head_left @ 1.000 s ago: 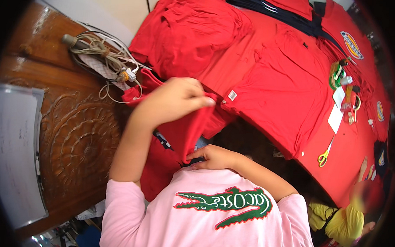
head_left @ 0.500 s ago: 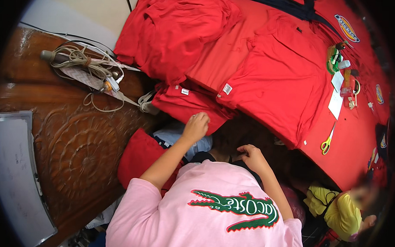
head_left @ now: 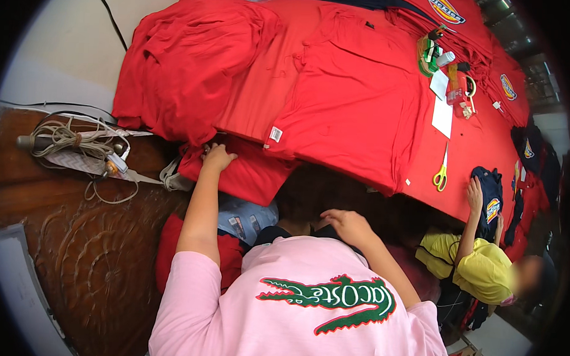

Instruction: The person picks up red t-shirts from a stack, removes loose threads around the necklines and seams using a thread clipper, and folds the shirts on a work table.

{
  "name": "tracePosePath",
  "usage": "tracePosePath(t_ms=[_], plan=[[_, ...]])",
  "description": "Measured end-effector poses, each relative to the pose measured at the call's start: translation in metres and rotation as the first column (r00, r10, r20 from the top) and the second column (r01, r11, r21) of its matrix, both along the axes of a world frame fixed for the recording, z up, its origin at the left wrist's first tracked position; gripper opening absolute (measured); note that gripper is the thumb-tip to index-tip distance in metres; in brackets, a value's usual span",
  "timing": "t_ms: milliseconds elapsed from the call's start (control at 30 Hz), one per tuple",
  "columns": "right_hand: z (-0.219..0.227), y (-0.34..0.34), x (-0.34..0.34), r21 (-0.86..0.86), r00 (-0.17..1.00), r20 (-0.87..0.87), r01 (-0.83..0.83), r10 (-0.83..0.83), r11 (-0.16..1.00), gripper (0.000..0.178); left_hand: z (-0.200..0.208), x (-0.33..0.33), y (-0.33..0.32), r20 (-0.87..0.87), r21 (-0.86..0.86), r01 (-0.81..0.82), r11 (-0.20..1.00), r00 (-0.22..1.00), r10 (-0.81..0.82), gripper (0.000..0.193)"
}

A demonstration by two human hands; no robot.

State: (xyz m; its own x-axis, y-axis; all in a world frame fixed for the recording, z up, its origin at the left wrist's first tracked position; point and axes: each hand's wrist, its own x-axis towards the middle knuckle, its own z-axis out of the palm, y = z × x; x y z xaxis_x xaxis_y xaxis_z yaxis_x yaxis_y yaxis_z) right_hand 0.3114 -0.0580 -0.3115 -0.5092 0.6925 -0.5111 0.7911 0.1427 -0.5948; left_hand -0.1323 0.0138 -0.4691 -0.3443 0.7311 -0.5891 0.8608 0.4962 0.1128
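Red T-shirts lie over the red-topped table (head_left: 470, 191). Below its near left edge, a folded red shirt (head_left: 250, 177) hangs or lies low. My left hand (head_left: 218, 157) is on the far left edge of this folded shirt, fingers bent into the cloth and thumb out to the side. Above that hand spreads a crumpled heap of red shirts (head_left: 182, 68). One red T-shirt (head_left: 357, 99) lies flat in the middle, a white tag at its near left corner. Over my lap, my right hand (head_left: 351, 227) is loosely bent, fingers apart, with nothing seen in it.
Yellow-handled scissors (head_left: 441, 177), white paper (head_left: 442, 117) and a green tape dispenser (head_left: 429, 56) lie at the right. A co-worker in yellow (head_left: 483, 266) handles a dark blue garment (head_left: 488, 204). Coiled cable (head_left: 79, 139) sits on carved wood at the left. Pale blue plastic (head_left: 249, 217) is beside my lap.
The view has turned, so the table sits further left and higher. My left hand has moved from above the folded shirt to its far edge. A co-worker's dark blue garment now shows.
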Motion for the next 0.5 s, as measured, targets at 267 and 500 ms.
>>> tracePosePath(t_ms=[267,500], plan=[[-0.007,0.070,0.142,0.392,0.716,-0.224,0.687,-0.661,0.611,0.018,0.017,0.067,-0.035,0.711,0.448,-0.491,0.747,0.702,0.034,0.036],[-0.011,0.108,0.152,0.522,0.766,-0.178,0.605,-0.617,0.601,0.023,0.057,0.129,-0.012,0.704,0.503,-0.577,0.644,0.706,0.082,0.022]])
